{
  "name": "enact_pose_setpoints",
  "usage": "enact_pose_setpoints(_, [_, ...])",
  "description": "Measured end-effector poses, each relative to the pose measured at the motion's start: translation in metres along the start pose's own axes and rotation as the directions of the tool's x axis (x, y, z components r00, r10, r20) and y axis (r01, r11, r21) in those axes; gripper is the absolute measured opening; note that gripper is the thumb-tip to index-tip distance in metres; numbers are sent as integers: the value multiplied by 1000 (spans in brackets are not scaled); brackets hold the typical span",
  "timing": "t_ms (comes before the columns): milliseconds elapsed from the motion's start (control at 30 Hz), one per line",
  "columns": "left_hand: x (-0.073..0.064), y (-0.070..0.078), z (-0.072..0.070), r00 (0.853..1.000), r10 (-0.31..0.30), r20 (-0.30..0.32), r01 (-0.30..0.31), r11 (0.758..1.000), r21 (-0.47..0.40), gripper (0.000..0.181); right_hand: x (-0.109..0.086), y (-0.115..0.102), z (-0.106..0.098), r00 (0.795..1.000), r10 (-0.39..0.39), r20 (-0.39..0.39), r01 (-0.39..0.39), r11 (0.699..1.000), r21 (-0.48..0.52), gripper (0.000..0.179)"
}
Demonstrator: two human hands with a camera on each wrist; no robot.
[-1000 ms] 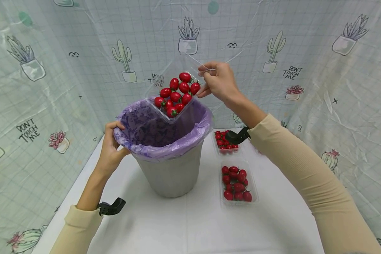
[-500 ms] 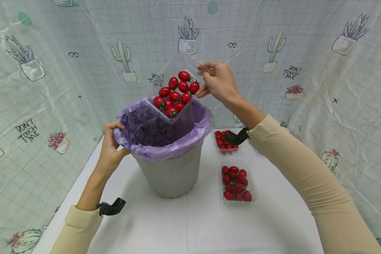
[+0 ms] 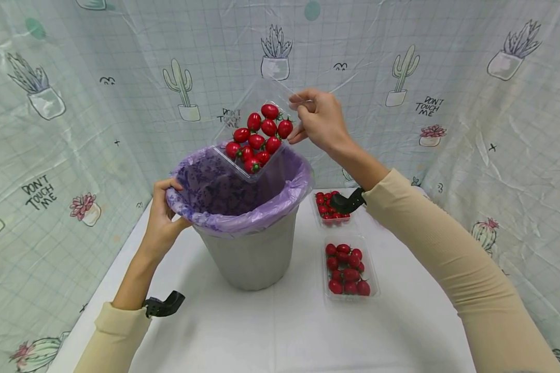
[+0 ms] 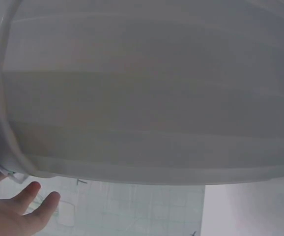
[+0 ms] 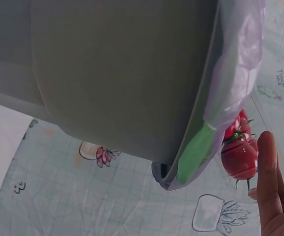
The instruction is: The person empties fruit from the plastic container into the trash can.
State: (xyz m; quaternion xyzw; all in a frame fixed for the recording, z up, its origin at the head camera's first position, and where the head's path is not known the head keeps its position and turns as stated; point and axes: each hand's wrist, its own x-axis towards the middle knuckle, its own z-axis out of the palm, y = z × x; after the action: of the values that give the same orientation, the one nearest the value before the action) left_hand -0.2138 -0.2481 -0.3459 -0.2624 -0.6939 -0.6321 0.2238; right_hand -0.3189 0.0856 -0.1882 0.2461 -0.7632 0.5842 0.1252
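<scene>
A grey trash can (image 3: 252, 259) lined with a purple bag (image 3: 242, 220) stands tilted on the white table. At its left rim my left hand (image 3: 163, 220) grips the edge, thumb outside and fingers over the bag. My right hand (image 3: 319, 116) holds a clear plastic box (image 3: 252, 173) by its right side, above the far part of the can's opening. Small red tomatoes (image 3: 256, 140) lie inside the tilted box, gathered toward its lower half. In the right wrist view, tomatoes (image 5: 239, 160) show through the clear wall beside the fingers (image 5: 267, 162).
Two more clear boxes of tomatoes sit on the table (image 3: 284, 331) right of the can: a nearer box (image 3: 347, 272) and a farther box (image 3: 331, 207). Behind and at both sides hangs a cactus-print curtain (image 3: 224, 52). The right forearm reaches over the table's right side.
The tomatoes and the held box have shifted very slightly left and up. Both hands keep their holds, and the trash can stays in place.
</scene>
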Motion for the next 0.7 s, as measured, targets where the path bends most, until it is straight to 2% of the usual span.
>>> enact_pose_setpoints(333, [-1,2,2,1000,-12,-21,12,1000,1,63,-1,-1,1,1000,-18,-9,19,999,39,37])
enact_pose_setpoints(700, [-1,3,3,1000,-14,-20,14,1000,12,64,-1,1,0,999,-42,-20,43,999,30,36])
